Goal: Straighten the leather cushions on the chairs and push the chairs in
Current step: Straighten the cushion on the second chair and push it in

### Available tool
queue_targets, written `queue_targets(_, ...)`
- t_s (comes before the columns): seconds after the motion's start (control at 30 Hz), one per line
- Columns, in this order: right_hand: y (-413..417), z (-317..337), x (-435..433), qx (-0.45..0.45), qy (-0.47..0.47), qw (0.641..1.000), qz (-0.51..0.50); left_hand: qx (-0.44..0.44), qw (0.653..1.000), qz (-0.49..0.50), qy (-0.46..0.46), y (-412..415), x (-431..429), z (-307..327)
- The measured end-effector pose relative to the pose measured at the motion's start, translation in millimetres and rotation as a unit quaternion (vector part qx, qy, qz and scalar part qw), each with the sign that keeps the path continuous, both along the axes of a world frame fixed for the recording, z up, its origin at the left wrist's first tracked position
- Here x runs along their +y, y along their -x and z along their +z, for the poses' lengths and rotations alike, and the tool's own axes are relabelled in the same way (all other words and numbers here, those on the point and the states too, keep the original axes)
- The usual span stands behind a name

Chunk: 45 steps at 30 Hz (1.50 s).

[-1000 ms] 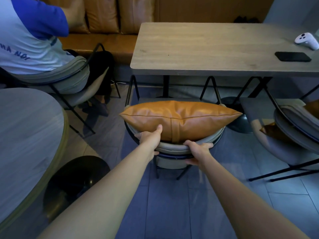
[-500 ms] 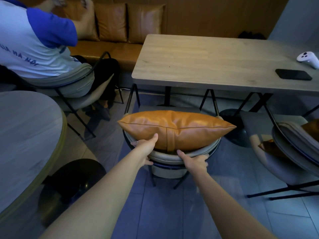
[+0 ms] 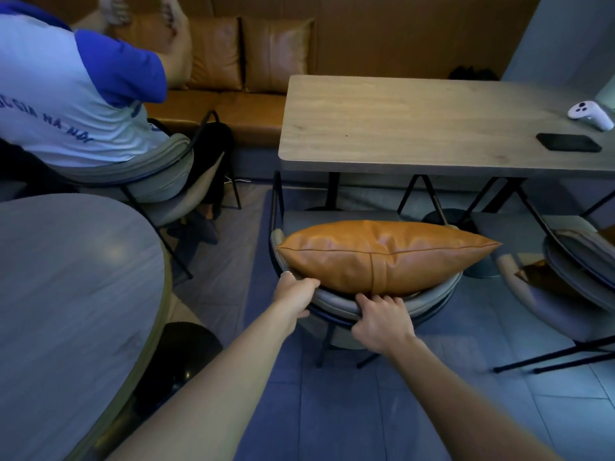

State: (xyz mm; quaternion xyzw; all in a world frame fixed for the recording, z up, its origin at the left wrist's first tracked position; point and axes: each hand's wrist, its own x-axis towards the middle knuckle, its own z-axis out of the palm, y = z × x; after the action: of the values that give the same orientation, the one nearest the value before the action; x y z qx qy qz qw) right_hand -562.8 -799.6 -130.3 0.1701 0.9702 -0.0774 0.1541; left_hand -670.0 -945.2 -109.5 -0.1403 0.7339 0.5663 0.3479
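A tan leather cushion stands on edge against the curved grey backrest of a chair in front of me. My left hand grips the top of the backrest at its left end, under the cushion's lower left corner. My right hand grips the backrest near its middle, fingers curled over the rim just below the cushion's seam. The chair's seat faces the wooden table and lies partly beneath its near edge.
A second chair with another tan cushion stands at the right. A person in a white and blue shirt sits at the left. A round table fills the lower left. A phone and white controller lie on the wooden table.
The chair has moved forward toward the table, and both hands went with it. My left thumb has dropped from the cushion onto the backrest rim.
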Motion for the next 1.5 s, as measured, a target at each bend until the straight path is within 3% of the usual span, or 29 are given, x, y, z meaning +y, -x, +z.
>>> queue_targets(0.17,2,-16,-5,-0.016,-0.063,0.998,0.009,-0.010,0.998,-0.061,-0.032,0,-7,-2)
queue_targets(0.53,-13,-27,-18,0.039,-0.054,0.998,-0.010,-0.045,0.995,-0.079,-0.034,-1,-17,10)
queue_targets(0.83,-7,-36,-8,0.026,-0.052,0.998,-0.013,-0.043,0.992,-0.112,-0.028,5,-9,12)
queue_targets(1.3,-11,-26,2,0.039,0.014,0.999,-0.013,-0.024,0.995,-0.097,-0.024,-15,-21,4)
queue_targets(1.5,-9,-13,0,0.028,0.056,0.998,-0.023,0.019,0.988,-0.152,0.015,-23,-21,4)
